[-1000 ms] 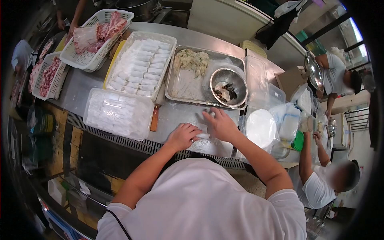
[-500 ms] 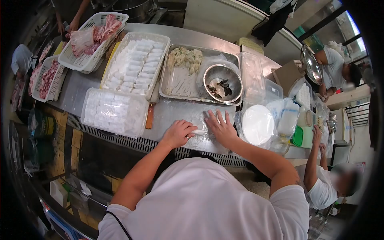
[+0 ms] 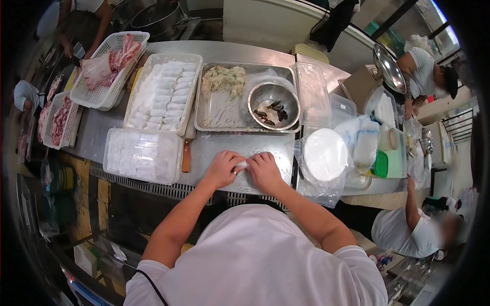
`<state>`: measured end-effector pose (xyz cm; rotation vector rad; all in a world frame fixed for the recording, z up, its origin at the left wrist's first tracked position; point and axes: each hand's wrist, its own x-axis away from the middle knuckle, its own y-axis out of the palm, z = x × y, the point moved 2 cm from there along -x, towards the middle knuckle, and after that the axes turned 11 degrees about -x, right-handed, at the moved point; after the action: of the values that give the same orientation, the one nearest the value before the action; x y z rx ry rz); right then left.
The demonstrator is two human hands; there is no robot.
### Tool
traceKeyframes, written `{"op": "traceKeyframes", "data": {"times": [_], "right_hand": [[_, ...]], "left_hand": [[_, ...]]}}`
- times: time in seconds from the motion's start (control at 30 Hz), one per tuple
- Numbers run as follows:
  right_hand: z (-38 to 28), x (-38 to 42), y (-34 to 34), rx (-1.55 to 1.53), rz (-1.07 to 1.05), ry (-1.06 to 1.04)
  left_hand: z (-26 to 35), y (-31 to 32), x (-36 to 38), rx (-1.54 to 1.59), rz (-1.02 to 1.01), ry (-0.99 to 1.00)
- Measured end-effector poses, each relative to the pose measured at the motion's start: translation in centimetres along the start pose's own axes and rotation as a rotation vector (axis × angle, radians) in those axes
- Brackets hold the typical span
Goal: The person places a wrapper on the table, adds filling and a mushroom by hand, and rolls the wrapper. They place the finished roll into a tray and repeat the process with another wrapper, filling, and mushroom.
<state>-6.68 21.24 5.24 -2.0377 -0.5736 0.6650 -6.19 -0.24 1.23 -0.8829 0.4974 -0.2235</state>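
Note:
My left hand (image 3: 223, 169) is closed around one end of a small white spring roll (image 3: 242, 164) on the steel table. My right hand (image 3: 264, 172) curls over the other end, so only a short stretch of the roll shows between the hands. Just beyond them is a metal tray (image 3: 219, 125) with a pale, green-flecked filling (image 3: 223, 80) and a steel bowl (image 3: 253, 92) of dark pieces. On the left, a white tub (image 3: 197, 64) contains rows of similar rolls. A round stack of white wrappers (image 3: 325, 154) in plastic lies to the right.
A lidded container (image 3: 144, 155) and a wooden-handled knife (image 3: 187, 155) lie left of my hands. White baskets (image 3: 92, 100) of raw meat stand farther left. Plastic boxes and a green lid (image 3: 380, 164) crowd the right side. Other people work at both ends.
My right hand has moved left and curled from spread fingers onto the roll. My left hand stays on the roll. At the right, a co-worker has shifted away from the table.

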Motion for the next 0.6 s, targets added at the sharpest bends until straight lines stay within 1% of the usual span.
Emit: {"op": "traceKeyframes", "data": {"times": [0.07, 0.2, 0.3, 0.37, 0.47, 0.57, 0.6], "right_hand": [[0.3, -0.6, 0.0, 0.036, -0.016, 0.030], [0.2, -0.9, 0.5, 0.010, 0.015, 0.075], [-0.2, -1.1, 0.9, 0.028, 0.021, 0.078], [-0.9, -1.7, 0.3, 0.003, 0.044, 0.095], [-0.6, -2.2, 1.0, -0.017, -0.100, 0.114], [-0.2, -3.4, 0.9, -0.150, -0.206, 0.239], [0.1, -3.6, 1.1, -0.249, -0.134, 0.285]], "left_hand": [[-0.3, 0.1, -0.2, -0.035, 0.025, -0.001], [-0.5, 0.5, -1.2, -0.128, 0.097, -0.009], [-0.5, 0.2, -1.6, -0.171, 0.085, -0.059], [-0.2, -0.6, -1.4, -0.122, 0.116, -0.125], [-0.2, -1.2, 0.5, -0.098, 0.172, -0.223], [-0.2, -1.6, 3.4, -0.123, 0.203, -0.307], [0.0, -1.9, 4.1, -0.130, 0.206, -0.331]]}}
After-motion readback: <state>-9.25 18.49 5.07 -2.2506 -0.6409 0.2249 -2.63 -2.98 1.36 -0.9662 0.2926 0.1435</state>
